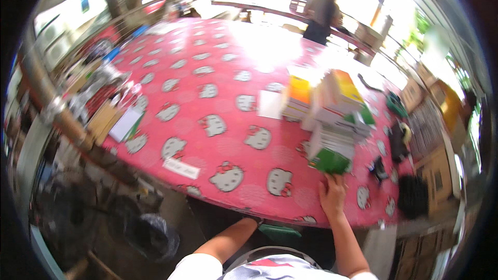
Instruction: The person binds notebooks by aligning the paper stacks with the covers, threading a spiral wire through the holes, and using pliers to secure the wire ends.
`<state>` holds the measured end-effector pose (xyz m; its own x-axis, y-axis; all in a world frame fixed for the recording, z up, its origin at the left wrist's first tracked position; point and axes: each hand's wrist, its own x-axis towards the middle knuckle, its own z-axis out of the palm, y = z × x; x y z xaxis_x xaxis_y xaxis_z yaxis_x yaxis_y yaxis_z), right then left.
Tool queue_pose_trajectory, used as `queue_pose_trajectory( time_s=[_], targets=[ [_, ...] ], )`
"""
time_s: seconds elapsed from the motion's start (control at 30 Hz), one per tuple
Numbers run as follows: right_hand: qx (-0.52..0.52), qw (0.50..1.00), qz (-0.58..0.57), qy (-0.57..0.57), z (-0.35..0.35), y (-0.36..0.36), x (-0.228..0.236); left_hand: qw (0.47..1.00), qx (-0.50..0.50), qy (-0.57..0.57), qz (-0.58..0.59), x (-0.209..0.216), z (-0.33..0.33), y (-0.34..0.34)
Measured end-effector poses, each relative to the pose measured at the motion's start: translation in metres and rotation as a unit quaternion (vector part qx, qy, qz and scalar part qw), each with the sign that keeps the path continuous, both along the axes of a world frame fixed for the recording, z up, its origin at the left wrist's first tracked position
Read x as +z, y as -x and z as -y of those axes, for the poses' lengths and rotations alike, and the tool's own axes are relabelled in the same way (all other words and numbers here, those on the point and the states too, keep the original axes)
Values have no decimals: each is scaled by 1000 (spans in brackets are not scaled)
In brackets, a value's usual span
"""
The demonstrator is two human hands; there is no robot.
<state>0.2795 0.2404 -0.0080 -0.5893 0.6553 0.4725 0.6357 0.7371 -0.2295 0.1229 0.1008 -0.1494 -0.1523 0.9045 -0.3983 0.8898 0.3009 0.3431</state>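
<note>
R hand: part-curled, fingertips at near end of grn/wht box, just beyond; grip, can't tell. L hand: out of view. Yel/orange box: farther, to L. Prog., est.: boxes grouped, handling unfinished.

Pink patterned tablecloth, white strip lying on it, person standing beyond, cardboard box at right

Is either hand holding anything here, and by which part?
The right hand is at the near green end of the green-and-white stack; whether it grips cannot be told. The left hand is hidden.
</note>
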Motion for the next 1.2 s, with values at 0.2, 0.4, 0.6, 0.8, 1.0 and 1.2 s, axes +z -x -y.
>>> queue_pose_trajectory(
  time_s=[0.2,0.4,0.6,0.8,1.0,1.2],
  targets=[
    [38,999,-17,-9,-34,-11,0,993,54,-95,-37,-43,-27,2],
    [105,993,-50,9,-33,-18,-5,985,151,-26,-83,-66,8,2],
    [162,986,-43,9,-18,-13,-1,947,216,159,-177,-69,71,49],
    [146,987,-69,-2,-22,-16,-4,950,231,59,-201,-22,69,45],
    [130,990,-55,23,-19,-16,-9,985,123,94,-72,-29,19,20],
    [141,986,-80,-44,-21,-23,-4,992,-72,63,-85,-58,-27,-49]
  ],
)
